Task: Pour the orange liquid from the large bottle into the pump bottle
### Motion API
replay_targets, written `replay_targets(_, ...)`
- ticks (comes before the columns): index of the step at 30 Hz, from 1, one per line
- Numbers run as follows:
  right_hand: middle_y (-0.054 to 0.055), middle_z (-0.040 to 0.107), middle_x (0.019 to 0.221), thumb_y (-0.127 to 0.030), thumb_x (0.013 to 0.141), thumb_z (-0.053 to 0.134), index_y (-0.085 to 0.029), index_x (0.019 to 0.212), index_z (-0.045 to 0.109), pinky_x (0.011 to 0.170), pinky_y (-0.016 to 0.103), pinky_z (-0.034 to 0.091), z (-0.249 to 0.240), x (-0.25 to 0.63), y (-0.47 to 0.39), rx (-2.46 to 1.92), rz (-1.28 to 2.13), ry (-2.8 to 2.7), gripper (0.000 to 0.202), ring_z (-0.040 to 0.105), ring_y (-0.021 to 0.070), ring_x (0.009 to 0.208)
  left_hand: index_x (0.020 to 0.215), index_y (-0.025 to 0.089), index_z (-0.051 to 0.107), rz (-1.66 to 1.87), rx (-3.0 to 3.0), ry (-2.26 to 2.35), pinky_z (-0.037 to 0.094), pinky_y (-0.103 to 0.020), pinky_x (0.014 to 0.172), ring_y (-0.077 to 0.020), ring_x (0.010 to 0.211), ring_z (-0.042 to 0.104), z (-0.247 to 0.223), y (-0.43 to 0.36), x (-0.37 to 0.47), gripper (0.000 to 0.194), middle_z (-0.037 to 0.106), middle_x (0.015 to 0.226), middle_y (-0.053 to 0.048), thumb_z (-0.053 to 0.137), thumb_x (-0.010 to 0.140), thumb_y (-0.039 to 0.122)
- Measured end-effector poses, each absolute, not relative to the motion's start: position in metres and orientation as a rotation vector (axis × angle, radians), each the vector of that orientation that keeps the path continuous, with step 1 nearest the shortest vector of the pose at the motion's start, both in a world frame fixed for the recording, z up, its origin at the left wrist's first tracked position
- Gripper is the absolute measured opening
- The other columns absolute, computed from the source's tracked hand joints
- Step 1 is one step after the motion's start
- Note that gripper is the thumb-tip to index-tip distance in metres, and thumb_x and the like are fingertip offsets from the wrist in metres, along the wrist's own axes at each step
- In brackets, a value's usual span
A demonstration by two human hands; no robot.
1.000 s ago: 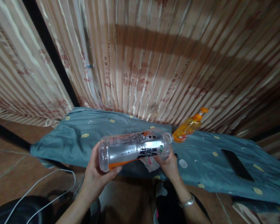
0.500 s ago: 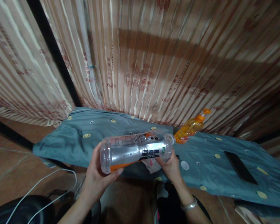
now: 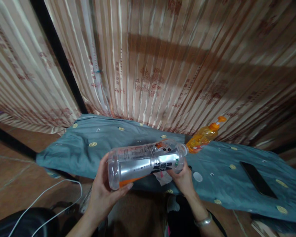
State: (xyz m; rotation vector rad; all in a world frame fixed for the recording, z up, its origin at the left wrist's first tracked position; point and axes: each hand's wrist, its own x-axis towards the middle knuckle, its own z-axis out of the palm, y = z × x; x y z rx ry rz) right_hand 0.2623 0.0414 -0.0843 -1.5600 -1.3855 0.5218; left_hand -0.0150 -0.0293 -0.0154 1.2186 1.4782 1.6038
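Note:
A clear plastic bottle (image 3: pixel 143 163) with a silver and orange label lies sideways in the air between my hands. Its base is gripped by my left hand (image 3: pixel 106 184), the thumb along the lower side. My right hand (image 3: pixel 184 179) holds the neck end, its fingers partly hidden behind the bottle. The neck points right and shows no cap. Behind it stands an orange pump bottle (image 3: pixel 202 140) with yellow-orange liquid, on the teal cloth (image 3: pixel 71 141). A round white disc (image 3: pixel 197 177), perhaps a cap, lies on the cloth beside my right hand.
A dark phone (image 3: pixel 258 179) lies at the right of the cloth. A pale crumpled wrapper (image 3: pixel 163 178) shows below the bottle. Striped curtains (image 3: pixel 150 65) hang behind, with a black pole (image 3: pixel 59 56) at left. A white cable (image 3: pixel 49 194) loops at lower left.
The view has shifted slightly, so the whole scene sits a little lower and to the right. Both hands keep their hold on the bottle, which stays nearly level.

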Motion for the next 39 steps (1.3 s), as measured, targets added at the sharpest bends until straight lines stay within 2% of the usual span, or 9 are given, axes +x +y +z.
replay_targets(6,0.012,0.083,0.1,-0.049,0.065,0.077,-0.021,0.115,0.064,0.079,0.041,0.064,-0.084,0.264,0.042,-1.566,0.517,-1.39,0.059,0.08,0.0329,0.09,0.141,0.023,0.058,1.58,1.248,1.512,0.059,-0.051,0.105,-0.0386,0.126,0.069,-0.018,-0.028,-0.021,0.097,0.072,0.133,-0.013,0.097,0.056,0.047)
replay_targets(12,0.011,0.083,0.098,-0.048,0.065,0.077,-0.022,0.112,0.063,0.078,0.04,0.064,-0.082,0.262,0.041,-1.564,0.53,-1.385,0.056,0.079,0.0319,0.089,0.144,0.024,0.056,1.599,1.208,1.494,0.056,-0.05,0.11,-0.0355,0.128,0.069,-0.016,-0.03,-0.015,0.095,0.071,0.135,-0.011,0.095,0.06,0.045)
replay_targets(23,0.011,0.083,0.1,-0.047,0.066,0.077,-0.022,0.113,0.064,0.078,0.039,0.063,-0.083,0.262,0.042,-1.549,0.497,-1.395,0.055,0.08,0.0316,0.088,0.145,0.023,0.053,1.546,1.297,1.48,0.056,-0.05,0.11,-0.0369,0.132,0.067,-0.026,-0.025,-0.028,0.097,0.069,0.142,-0.014,0.096,0.06,0.044)
replay_targets(28,0.012,0.083,0.098,-0.047,0.065,0.077,-0.022,0.11,0.064,0.079,0.04,0.064,-0.081,0.262,0.041,-1.541,0.512,-1.39,0.054,0.08,0.0332,0.089,0.144,0.022,0.054,1.559,1.257,1.452,0.059,-0.048,0.106,-0.0361,0.125,0.07,-0.023,-0.026,-0.021,0.098,0.072,0.135,-0.013,0.097,0.058,0.042)
replay_targets(32,0.011,0.082,0.096,-0.047,0.064,0.077,-0.022,0.109,0.063,0.078,0.04,0.064,-0.081,0.263,0.042,-1.561,0.53,-1.375,0.054,0.08,0.033,0.088,0.143,0.023,0.057,1.635,1.202,1.46,0.058,-0.048,0.107,-0.0362,0.128,0.069,-0.02,-0.027,-0.018,0.095,0.071,0.136,-0.012,0.096,0.06,0.045)
replay_targets(36,0.011,0.082,0.096,-0.048,0.064,0.077,-0.022,0.109,0.063,0.078,0.04,0.063,-0.083,0.264,0.042,-1.578,0.523,-1.381,0.054,0.079,0.0326,0.087,0.142,0.023,0.056,1.567,1.224,1.442,0.059,-0.048,0.106,-0.0364,0.126,0.07,-0.019,-0.027,-0.017,0.098,0.072,0.133,-0.012,0.098,0.056,0.042)
replay_targets(39,0.011,0.082,0.096,-0.048,0.065,0.076,-0.022,0.109,0.064,0.077,0.039,0.063,-0.084,0.264,0.042,-1.574,0.507,-1.389,0.053,0.079,0.0319,0.087,0.143,0.024,0.057,1.636,1.171,1.452,0.057,-0.047,0.108,-0.0352,0.128,0.069,-0.018,-0.029,-0.013,0.095,0.071,0.136,-0.011,0.096,0.06,0.044)
